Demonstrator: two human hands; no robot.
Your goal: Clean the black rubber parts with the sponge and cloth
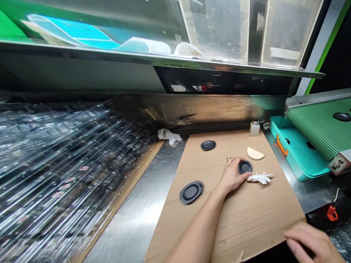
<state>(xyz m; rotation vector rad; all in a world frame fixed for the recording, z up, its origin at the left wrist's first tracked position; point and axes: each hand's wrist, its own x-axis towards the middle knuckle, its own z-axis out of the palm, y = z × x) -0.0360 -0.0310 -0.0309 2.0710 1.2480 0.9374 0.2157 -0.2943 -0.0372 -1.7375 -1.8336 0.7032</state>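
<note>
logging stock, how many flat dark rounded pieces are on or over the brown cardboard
3: a far-left piece, a near-left piece, and a third piece in the left hand; any stacked beneath would be hidden.

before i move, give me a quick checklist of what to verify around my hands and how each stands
1. Left hand has hold of the round black part: ok.
2. That part lifted off the cardboard: cannot tell.
3. White bundle well apart from the left hand: not ok, it lies right by the thumb tip.
4. Nearer oval part and farther oval part apart from both hands: ok.
5. White bottle upright: ok.
6. Right hand empty: cannot tell, its palm is hidden.
</note>
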